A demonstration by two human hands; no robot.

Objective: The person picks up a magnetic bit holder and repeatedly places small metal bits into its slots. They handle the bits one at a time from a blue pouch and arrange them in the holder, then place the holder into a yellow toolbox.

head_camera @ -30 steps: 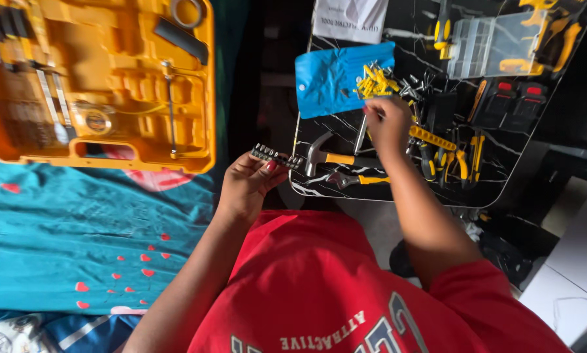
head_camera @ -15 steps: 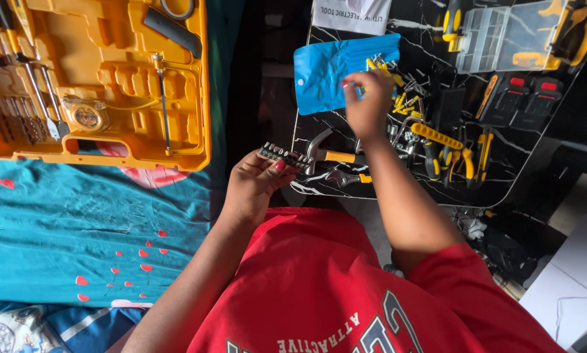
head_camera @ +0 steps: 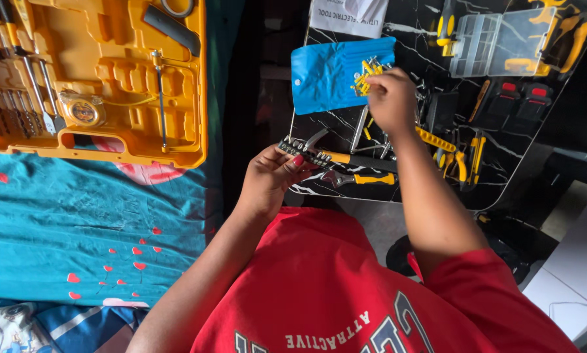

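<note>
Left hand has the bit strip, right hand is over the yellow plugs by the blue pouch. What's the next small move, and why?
Probably close the right hand on one small piece from the yellow plugs and lift it clear. Its fingers are bunched right over that pile at the blue pouch edge, while the left hand holds the bit strip ready.

place: home bedroom | evidence: teal heart-print bedsheet [head_camera: 78, 216]; black marble-look side table [head_camera: 346, 183]; tiled floor [head_camera: 568, 248]

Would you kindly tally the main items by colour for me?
Orange: 1, tool case
Blue: 1, pouch
Clear: 1, compartment box
White: 1, paper
Dark: 1, bit strip in the left hand
Total: 5
</note>
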